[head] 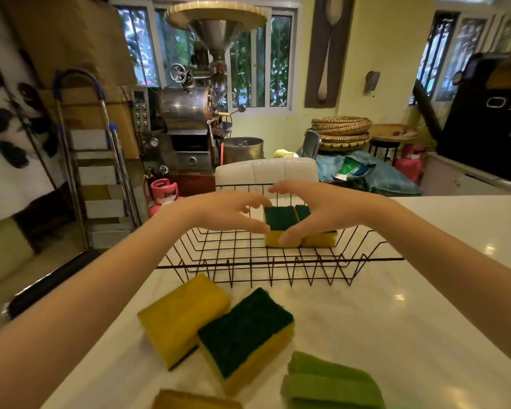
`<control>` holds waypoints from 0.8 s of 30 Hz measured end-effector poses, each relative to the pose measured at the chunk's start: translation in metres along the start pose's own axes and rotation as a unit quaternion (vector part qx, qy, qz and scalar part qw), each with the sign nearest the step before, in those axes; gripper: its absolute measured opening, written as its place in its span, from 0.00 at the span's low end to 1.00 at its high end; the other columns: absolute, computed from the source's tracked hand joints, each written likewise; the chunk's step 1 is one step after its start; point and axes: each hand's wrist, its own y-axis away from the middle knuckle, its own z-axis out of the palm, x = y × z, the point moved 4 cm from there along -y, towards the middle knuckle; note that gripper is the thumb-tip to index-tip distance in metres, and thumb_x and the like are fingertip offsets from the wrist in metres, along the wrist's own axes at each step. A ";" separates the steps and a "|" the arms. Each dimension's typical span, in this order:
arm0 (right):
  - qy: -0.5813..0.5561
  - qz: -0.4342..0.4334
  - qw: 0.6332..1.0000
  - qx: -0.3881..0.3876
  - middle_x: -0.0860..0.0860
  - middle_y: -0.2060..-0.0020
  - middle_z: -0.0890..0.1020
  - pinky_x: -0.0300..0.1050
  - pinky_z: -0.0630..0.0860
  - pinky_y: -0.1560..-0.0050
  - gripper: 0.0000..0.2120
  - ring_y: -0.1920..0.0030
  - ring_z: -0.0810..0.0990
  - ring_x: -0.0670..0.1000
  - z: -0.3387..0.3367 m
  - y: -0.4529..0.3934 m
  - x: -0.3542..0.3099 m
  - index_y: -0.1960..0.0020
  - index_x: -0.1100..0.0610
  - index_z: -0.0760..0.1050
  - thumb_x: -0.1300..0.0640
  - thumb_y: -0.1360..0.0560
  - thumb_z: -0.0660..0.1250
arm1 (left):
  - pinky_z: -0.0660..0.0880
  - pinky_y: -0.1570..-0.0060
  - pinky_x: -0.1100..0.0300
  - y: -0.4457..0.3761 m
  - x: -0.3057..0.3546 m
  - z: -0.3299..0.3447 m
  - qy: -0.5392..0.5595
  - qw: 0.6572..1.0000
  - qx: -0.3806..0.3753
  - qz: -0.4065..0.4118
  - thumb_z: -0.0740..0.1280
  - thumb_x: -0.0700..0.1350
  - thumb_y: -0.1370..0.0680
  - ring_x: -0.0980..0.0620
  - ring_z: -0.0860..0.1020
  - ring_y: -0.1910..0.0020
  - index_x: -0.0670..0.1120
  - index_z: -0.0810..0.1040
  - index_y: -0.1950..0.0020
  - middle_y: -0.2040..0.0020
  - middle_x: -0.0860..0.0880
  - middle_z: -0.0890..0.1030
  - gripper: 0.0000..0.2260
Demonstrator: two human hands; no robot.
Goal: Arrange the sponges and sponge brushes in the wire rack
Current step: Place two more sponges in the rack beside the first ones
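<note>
A dark wire rack point(278, 261) stands on the white counter. Inside it, two yellow sponges with green scrub tops sit side by side: one point(280, 224) on the left, one point(319, 239) on the right. My left hand point(227, 212) and my right hand point(319, 208) reach over the rack, thumbs touching the left sponge's sides, fingers spread above it. In front of the rack lie a yellow sponge point(180, 317), scrub side down, and a green-topped sponge point(247, 335). Light green sponges point(331, 382) are stacked at the bottom right, and another yellowish sponge point(195, 401) is cut off at the bottom edge.
The white counter point(425, 290) extends to the right. A white padded chair back point(266, 171) stands just behind the rack. Beyond are a metal roasting machine point(189, 113), a stepladder point(101, 172), a pink gas cylinder point(163, 196) and woven baskets point(341, 131).
</note>
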 end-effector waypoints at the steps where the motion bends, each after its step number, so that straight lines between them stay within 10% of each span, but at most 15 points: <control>1: -0.006 -0.019 1.000 0.001 0.45 0.28 0.62 0.41 0.59 0.37 0.40 0.30 0.61 0.48 0.004 0.008 -0.012 0.28 0.46 0.54 0.46 0.33 0.72 | 0.63 0.37 0.58 0.011 0.001 0.001 -0.001 1.000 0.021 0.009 0.63 0.54 0.27 0.53 0.66 0.32 0.54 0.60 0.30 0.29 0.52 0.66 0.26; 9: -0.012 -0.111 0.994 -0.009 0.39 0.29 0.61 0.33 0.57 0.38 0.39 0.38 0.58 0.34 0.049 0.067 -0.068 0.29 0.43 0.54 0.45 0.33 0.71 | 0.66 0.44 0.70 0.111 -0.010 0.031 0.033 0.964 0.251 0.076 0.66 0.63 0.34 0.69 0.70 0.41 0.62 0.68 0.39 0.41 0.66 0.72 0.24; 24: 0.051 -0.108 0.987 -0.108 0.48 0.43 0.72 0.44 0.73 0.46 0.24 0.46 0.71 0.48 0.109 0.055 -0.070 0.42 0.47 0.68 0.53 0.35 0.72 | 0.64 0.37 0.61 0.153 -0.047 0.091 0.027 0.976 0.215 -0.034 0.66 0.64 0.35 0.61 0.66 0.38 0.59 0.73 0.44 0.38 0.60 0.71 0.21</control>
